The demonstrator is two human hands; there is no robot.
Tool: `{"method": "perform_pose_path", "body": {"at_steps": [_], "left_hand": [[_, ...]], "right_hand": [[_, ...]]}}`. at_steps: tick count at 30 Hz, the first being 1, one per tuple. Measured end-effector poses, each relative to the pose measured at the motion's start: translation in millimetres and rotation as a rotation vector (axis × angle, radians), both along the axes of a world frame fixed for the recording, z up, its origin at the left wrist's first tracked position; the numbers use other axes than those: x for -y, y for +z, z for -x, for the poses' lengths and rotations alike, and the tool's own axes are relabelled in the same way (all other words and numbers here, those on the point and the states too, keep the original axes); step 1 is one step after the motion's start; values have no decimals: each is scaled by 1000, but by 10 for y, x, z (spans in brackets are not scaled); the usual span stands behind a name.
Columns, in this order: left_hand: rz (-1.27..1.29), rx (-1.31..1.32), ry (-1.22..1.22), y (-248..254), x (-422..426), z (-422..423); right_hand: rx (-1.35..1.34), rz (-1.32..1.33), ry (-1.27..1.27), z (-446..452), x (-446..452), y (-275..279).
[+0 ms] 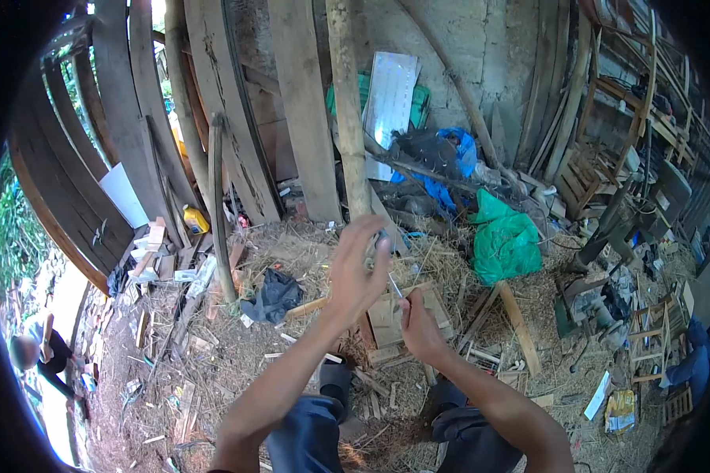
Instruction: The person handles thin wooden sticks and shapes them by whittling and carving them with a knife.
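Note:
My left hand [357, 268] is raised at the centre, its fingers curled round the dark end of a thin tool that looks like a screwdriver. The tool's metal shaft [394, 289] slants down to the right. At its lower end, my right hand [422, 327] pinches the tip or something small that I cannot make out. Below and behind the hands, a wooden board piece [386, 319] lies on the straw-covered ground, between my feet and the upright pole [347, 118].
A green sack [506, 244] and a wooden plank [519, 327] lie to the right. A black plastic bag [274, 296] and a yellow bottle [196, 220] are at the left. Tall boards [304, 102] lean behind. Another person [47, 355] is at the far left.

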State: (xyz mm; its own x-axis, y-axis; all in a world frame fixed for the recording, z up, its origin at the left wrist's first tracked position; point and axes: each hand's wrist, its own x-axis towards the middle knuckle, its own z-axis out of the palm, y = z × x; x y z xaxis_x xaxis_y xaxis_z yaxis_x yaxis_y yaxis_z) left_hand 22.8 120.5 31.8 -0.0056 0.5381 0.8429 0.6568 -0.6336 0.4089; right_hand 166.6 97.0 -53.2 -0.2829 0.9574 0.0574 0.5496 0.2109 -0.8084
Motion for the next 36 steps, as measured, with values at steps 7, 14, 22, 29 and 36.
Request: {"method": "perform_pose_path", "body": {"at_steps": [7, 14, 22, 29, 36], "left_hand": [[-73, -393, -145, 503, -173, -528], [151, -612, -69, -67, -462, -420], [212, -782, -73, -242, -495, -309], [159, -738, -25, -322, -408, -249], [276, -729, -110, -388, -438, -389]], "right_hand": [[-34, -214, 29, -25, 87, -177], [64, -153, -6, -73, 78, -139], [143, -188, 80, -40, 132, -158], [88, -59, 114, -136, 37, -83], [57, -108, 96, -191, 95, -44]]}}
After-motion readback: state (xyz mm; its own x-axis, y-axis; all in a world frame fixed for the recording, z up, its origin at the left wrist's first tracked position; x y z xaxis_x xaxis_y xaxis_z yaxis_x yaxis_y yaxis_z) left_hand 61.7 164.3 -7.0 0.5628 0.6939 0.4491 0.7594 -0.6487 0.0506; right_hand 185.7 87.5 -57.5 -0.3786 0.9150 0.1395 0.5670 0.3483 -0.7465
